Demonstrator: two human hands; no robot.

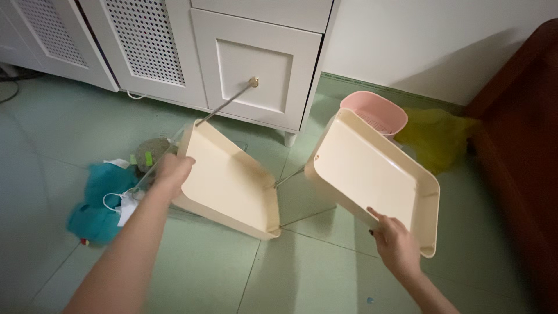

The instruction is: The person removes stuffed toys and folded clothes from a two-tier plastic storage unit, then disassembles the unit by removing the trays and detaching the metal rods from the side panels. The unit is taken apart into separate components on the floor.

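My left hand grips the left edge of a cream plastic tray that is tilted and joined to thin metal rods. My right hand holds the near rim of a second cream tray, tilted up above the floor to the right. Two more thin rods run between the trays near the floor.
A white cabinet with a knobbed door stands behind. A pink basket and a yellow bag lie at the back right. A teal cloth and a face mask lie on the green tiled floor at left. Dark wooden furniture is at right.
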